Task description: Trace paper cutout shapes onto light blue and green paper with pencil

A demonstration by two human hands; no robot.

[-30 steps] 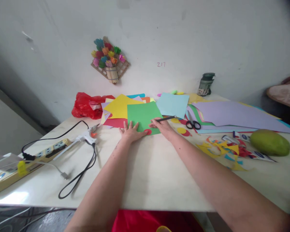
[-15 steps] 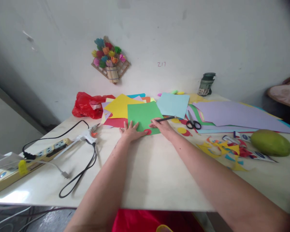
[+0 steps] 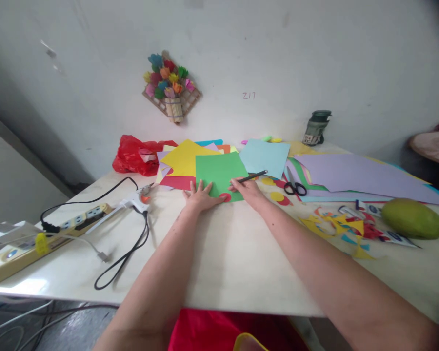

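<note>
A green sheet of paper point(image 3: 219, 170) lies on the table in front of me. My left hand point(image 3: 200, 197) rests flat on its lower left corner with the fingers spread. The left thumb presses a small red paper circle point(image 3: 225, 197) against the green sheet near its lower edge. In my right hand point(image 3: 247, 189) is a dark pencil point(image 3: 256, 176), gripped with its upper end slanting to the right. The right fingers touch the green paper just right of the red circle; the pencil's tip is hidden by them.
Scissors point(image 3: 295, 187), yellow paper circles point(image 3: 277, 197) and a purple sheet point(image 3: 351, 170) lie to the right. Paper scraps point(image 3: 336, 225) sit near a green fruit point(image 3: 412, 218). On the left are a glue gun point(image 3: 138, 201), its cord and a power strip point(image 3: 76, 223). Behind is a red plastic bag point(image 3: 135, 155).
The pencil's upper end has risen slightly, so it slants more steeply. My left hand still holds the red circle on the green sheet. The whole view has shifted a little.
</note>
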